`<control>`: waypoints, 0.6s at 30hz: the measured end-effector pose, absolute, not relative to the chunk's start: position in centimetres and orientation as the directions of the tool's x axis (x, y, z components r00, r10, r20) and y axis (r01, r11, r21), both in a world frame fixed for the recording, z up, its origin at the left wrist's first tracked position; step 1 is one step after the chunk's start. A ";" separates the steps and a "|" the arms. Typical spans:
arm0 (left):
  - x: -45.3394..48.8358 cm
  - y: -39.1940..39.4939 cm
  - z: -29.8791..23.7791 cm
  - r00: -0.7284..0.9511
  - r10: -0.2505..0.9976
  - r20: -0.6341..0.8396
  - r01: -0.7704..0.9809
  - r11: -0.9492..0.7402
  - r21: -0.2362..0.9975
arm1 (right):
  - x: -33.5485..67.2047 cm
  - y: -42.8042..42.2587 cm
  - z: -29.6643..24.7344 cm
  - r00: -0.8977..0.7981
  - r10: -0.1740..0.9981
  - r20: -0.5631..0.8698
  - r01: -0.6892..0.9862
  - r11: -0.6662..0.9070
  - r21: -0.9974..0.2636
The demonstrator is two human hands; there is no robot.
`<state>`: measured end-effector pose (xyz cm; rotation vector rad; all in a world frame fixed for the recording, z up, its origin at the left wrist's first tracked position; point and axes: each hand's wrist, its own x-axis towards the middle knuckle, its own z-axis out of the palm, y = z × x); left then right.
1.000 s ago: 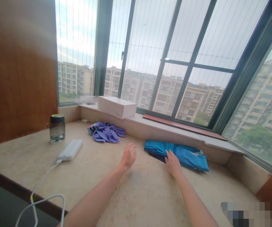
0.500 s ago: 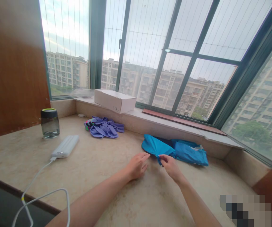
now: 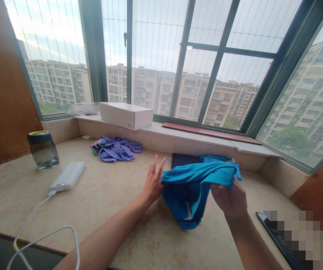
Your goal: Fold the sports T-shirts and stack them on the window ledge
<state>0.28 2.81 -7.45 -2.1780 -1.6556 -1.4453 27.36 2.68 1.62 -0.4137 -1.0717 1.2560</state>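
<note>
A bright blue cloth garment [image 3: 189,187] with a small white mark hangs stretched between my two hands, its lower part drooping to the countertop. My left hand [image 3: 153,182] has its left end between thumb and finger, the other fingers raised and apart. At the opposite end, my right hand [image 3: 230,197] is closed round the fabric, its fingertips partly covered by it. Just behind lie a dark navy folded cloth [image 3: 180,160] and another blue folded item [image 3: 214,159], both partly hidden by the held garment.
A crumpled purple cloth [image 3: 118,149] lies at the back left. Left of it stand a water bottle [image 3: 44,152] and a white power bank [image 3: 68,176] with a cable [image 3: 35,213]. A white box [image 3: 126,115] rests on the sill; a dark flat device [image 3: 275,236] lies at right.
The blue garment has been lifted and spread between both hands, nearer to me. My right hand has moved right; the left hand's fingers have risen. The view has shifted slightly right.
</note>
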 end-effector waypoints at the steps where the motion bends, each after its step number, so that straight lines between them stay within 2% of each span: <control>1: 0.0 3.0 -7.5 -0.029 0.749 0.661 0.771 -0.404 0.492 | 28.1 3.9 1.6 0.006 0.899 0.437 -0.576 0.361 -0.734; 3: -0.4 3.4 -7.6 -0.036 0.812 0.582 0.737 -0.372 0.565 | 29.1 6.4 1.0 0.140 0.901 0.410 -0.555 0.414 -0.722; 4: -0.5 3.6 -7.6 -0.036 0.845 0.533 0.708 -0.355 0.610 | 29.3 7.5 0.4 0.206 0.907 0.367 -0.489 0.420 -0.764; 6: -0.6 3.9 -7.7 -0.048 0.888 0.458 0.654 -0.318 0.686 | 29.2 8.9 -1.3 0.260 0.917 0.304 -0.220 0.363 -0.906; 8: -0.5 4.0 -7.5 -0.082 0.893 0.442 0.607 -0.307 0.733 | 28.6 9.0 -3.0 0.102 0.941 0.324 0.112 0.313 -0.943; 10: -0.3 4.0 -7.1 -0.090 0.882 0.462 0.518 -0.355 0.778 | 27.6 8.2 -4.3 -0.202 0.920 0.337 0.312 0.387 -0.868; 12: -0.2 3.7 -6.5 -0.054 0.889 0.455 0.344 -0.411 0.844 | 26.5 7.1 -5.0 -0.410 0.854 0.320 0.345 0.470 -0.812; 13: -0.2 3.5 -6.2 -0.017 0.899 0.438 0.247 -0.420 0.873 | 26.1 6.6 -5.2 -0.443 0.839 0.315 0.341 0.483 -0.807; 16: -0.3 3.1 -5.3 0.043 0.923 0.382 0.085 -0.385 0.919 | 25.3 6.0 -4.9 -0.440 0.842 0.312 0.330 0.475 -0.816; 18: -0.7 3.1 -4.8 -0.046 0.914 0.403 0.122 -0.395 0.910 | 25.3 6.0 -4.1 -0.418 0.853 0.314 0.312 0.459 -0.832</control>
